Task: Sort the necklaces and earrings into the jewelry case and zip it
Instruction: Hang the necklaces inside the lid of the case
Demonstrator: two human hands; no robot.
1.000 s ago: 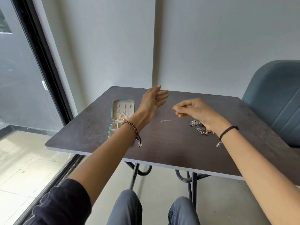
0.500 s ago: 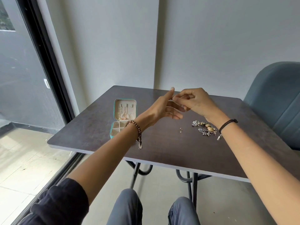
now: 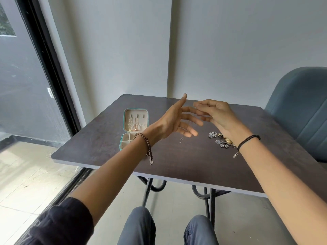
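Your right grip is pinching thumb against fingertips above the tabletop, apparently on a fine necklace. The chain is too thin to trace, and only a small bright end is showing below your hands. I cannot tell whether that end is dangling or resting on the wood. Your left grip is holding nothing, its fingers spread straight and reaching toward the right fingertips.

The step in hand seems to be straightening this chain for hanging. Slide the spread left fingers under the strand so that it is draping over them rather than bunching. Take the clasp end and carry it taut to the jewelry case, which is lying open to your left near the tabletop's edge. Avoid dragging the loose end across the wood, as it may be snagging.

By count:
- One case, with its lid up and divided compartments below.
- One necklace in hand.
- Some chains hanging in the lid, too tangled to number.
- One heap of earrings beneath your right wrist, at least two silver clusters and one gold piece.
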